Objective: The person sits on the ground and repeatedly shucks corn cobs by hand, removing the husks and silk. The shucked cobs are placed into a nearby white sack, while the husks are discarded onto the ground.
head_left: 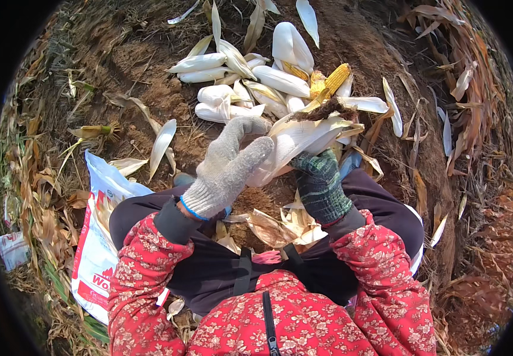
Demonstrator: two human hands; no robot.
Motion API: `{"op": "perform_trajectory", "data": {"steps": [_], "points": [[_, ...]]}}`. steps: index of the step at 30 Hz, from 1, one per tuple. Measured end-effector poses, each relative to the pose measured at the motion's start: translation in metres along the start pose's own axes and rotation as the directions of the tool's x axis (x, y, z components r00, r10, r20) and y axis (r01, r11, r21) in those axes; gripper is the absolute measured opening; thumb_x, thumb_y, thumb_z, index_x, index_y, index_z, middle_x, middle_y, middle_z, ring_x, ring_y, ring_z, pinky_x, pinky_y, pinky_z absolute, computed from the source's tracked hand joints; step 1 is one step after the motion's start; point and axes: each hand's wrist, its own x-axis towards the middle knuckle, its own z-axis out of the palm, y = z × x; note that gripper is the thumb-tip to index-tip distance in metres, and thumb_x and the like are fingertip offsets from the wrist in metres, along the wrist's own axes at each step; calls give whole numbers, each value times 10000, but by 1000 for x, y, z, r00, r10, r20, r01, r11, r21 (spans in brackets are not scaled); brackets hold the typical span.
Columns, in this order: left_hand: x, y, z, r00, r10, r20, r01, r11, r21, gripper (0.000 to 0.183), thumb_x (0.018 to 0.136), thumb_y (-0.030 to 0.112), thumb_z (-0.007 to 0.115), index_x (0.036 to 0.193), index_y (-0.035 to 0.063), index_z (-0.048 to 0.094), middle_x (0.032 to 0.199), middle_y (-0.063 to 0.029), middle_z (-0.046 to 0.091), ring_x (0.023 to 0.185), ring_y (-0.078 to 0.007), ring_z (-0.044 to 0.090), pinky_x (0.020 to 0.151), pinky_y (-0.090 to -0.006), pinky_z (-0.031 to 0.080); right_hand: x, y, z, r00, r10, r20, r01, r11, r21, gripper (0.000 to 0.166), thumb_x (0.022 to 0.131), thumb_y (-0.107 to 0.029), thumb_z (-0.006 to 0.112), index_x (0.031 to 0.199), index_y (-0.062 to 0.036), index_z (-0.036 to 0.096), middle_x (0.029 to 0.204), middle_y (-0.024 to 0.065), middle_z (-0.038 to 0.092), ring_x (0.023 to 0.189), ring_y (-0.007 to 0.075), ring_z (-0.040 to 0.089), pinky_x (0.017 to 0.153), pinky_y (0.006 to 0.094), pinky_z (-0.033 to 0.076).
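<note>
In a dark green knitted glove, my right hand (323, 184) grips the lower side of a corn ear in pale husk (298, 142). My left hand (234, 164), in a grey-white knitted glove, is at the other end of that ear, thumb and fingers apart; whether it touches the husk is unclear. Dark, frayed matter lies along the ear's upper edge. Just beyond my hands is a pile of ears in white husks (281, 81), with a bare yellow corn cob (337, 79) at its right side. Loose husks (274, 227) lie between my legs.
A white and red printed sack (85, 262) lies beside my left leg, with husks at its opening. Single husk leaves (163, 144) are scattered over brown soil. Dry corn leaves (474, 89) form a heap along the right, and more dry stalks cover the left side.
</note>
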Motion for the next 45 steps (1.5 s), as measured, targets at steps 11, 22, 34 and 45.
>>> {"op": "perform_trajectory", "data": {"steps": [11,22,34,45], "points": [[4,-4,-15,989,-117,-95,104,986,-127,284,949,217,639,1134,2,647,979,-43,654,908,-77,580,803,-243,478,0,12,-15,933,210,293,-339,790,511,406,860,-163,655,1233,-21,580,1149,101,659,1037,251,644,950,403,515],[11,-9,-45,979,-135,-150,-39,604,-796,285,1005,151,514,1240,-7,549,1163,-131,626,1101,-238,628,978,-388,519,21,3,-29,977,137,163,-211,722,659,415,980,-336,466,1273,-58,560,1194,119,629,1090,290,608,998,462,476],[3,-3,-32,988,-21,-154,-85,755,-650,400,984,233,557,1302,-4,506,1309,-126,556,1264,-260,515,1106,-433,382,-13,-36,-30,926,-370,71,374,879,-295,467,983,-321,497,1351,-35,469,1274,131,567,1160,283,573,1022,471,456],[23,-5,-18,979,-15,-205,-66,921,-385,564,947,310,643,1394,29,443,1362,-122,524,1231,-243,532,1061,-391,400,0,-43,-22,898,-440,-16,410,849,-334,380,972,-279,535,1271,-44,535,1200,118,617,1104,270,606,983,438,483]]}}
